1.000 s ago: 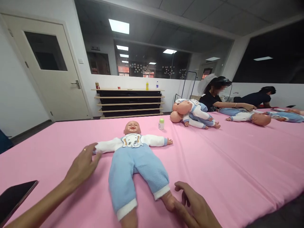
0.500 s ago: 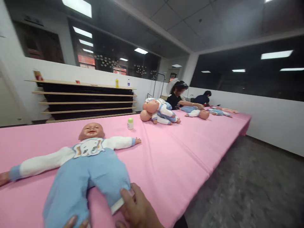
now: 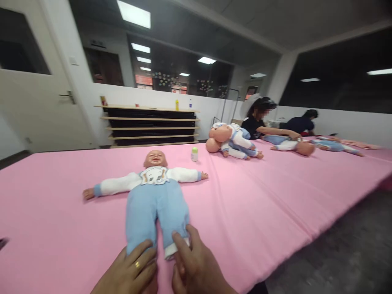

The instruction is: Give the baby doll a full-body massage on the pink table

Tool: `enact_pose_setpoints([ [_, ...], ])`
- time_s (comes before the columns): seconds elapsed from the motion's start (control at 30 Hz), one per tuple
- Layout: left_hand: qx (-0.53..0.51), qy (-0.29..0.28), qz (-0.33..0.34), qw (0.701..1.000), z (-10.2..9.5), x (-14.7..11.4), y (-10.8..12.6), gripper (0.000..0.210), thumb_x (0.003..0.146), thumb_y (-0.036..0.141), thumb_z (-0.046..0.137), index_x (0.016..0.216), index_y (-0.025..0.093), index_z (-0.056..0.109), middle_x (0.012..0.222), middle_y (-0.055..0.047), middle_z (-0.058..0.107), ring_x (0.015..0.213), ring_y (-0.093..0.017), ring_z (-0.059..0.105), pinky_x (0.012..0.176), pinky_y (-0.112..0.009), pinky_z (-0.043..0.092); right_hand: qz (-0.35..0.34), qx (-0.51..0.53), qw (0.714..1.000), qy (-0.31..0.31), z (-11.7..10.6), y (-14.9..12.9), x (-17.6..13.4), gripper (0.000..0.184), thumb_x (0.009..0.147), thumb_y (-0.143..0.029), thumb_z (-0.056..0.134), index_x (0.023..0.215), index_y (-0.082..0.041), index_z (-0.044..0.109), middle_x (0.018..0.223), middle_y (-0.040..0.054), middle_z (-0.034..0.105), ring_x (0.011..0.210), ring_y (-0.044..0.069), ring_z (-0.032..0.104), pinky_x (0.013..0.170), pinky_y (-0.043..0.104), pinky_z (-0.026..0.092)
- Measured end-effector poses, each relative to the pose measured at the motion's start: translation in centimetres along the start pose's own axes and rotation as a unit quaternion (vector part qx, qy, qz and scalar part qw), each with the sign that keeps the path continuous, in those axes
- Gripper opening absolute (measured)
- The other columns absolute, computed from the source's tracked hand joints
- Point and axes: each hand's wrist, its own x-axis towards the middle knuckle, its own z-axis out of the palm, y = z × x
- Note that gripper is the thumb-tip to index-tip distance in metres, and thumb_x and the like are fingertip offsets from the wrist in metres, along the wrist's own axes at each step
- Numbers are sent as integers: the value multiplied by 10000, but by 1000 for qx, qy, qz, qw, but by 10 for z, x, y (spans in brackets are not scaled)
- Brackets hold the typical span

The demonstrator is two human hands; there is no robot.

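A baby doll (image 3: 157, 200) lies face up on the pink-covered table, arms spread, in a white top with an animal-face bib and light blue trousers. Over the trouser leg on the left, my left hand (image 3: 131, 269), with a gold ring, has its fingers wrapped round the lower end. My right hand (image 3: 197, 261) holds the other leg near its white cuff (image 3: 171, 250), fingers on top and the underside hidden. Neither doll foot can be made out clearly. A small white bottle with a green cap (image 3: 194, 154) stands beyond the doll's outstretched arm.
Several dolls (image 3: 232, 141) lie heaped farther along the pink table (image 3: 257, 212). A person in black (image 3: 257, 122) reaches to another doll (image 3: 294, 146); a second person (image 3: 298, 124) leans beyond. Wooden shelves (image 3: 150, 126) stand by the wall. A dark object (image 3: 3, 243) shows at the left edge.
My view has shifted left and back, so the doll appears smaller and farther right. My left hand has come fully into view on the leg; my right hand stays at the other cuff.
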Motion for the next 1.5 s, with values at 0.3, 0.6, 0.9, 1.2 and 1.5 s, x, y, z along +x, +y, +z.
enact_pose_setpoints([
  [0.3, -131, 3, -121, 984, 3, 1, 18, 332, 708, 370, 613, 1030, 294, 639, 1047, -82, 716, 1055, -273, 624, 780, -420, 548, -17, -29, 999, -13, 13, 6, -12, 715, 644, -116, 532, 1348, -22, 453, 1291, 336, 472, 1010, 365, 658, 702, 403, 607],
  [0.6, 15, -55, -39, 998, -8, -8, 10, 113, 822, 321, 604, 912, 294, 666, 1063, -39, 725, 1071, -260, 628, 758, -403, 523, -98, -33, 994, 42, 7, 34, -22, 535, 809, -229, 601, 1324, -148, 479, 1173, 212, 626, 963, 303, 691, 616, 303, 622],
  [0.9, -82, -32, -257, 962, -49, 48, -35, 403, 916, 327, 437, 1299, 261, 544, 1361, -79, 559, 1303, -245, 463, 1144, -506, 295, -34, 46, 990, 127, -46, 14, 66, 377, 917, -306, 497, 1258, -152, 538, 1236, 166, 595, 1163, 282, 574, 975, 464, 524],
  [1.2, -156, -64, -442, 881, 53, 91, -140, 659, 979, 507, 124, 1481, 120, 304, 1570, -150, 243, 1474, -264, 145, 1174, -529, 164, 19, 72, 994, 84, 25, 22, 194, 456, 940, -164, 350, 1373, -114, 483, 1435, 167, 463, 1358, 267, 401, 1139, 510, 310],
  [1.5, -178, -107, -481, 852, 81, 68, -135, 773, 935, 616, 112, 1515, 114, 210, 1596, -141, 137, 1481, -269, 99, 1180, -511, 120, 79, 34, 996, -28, 50, 43, 187, 545, 964, -342, 310, 1474, -160, 365, 1564, 85, 251, 1449, 277, 232, 1169, 498, 232],
])
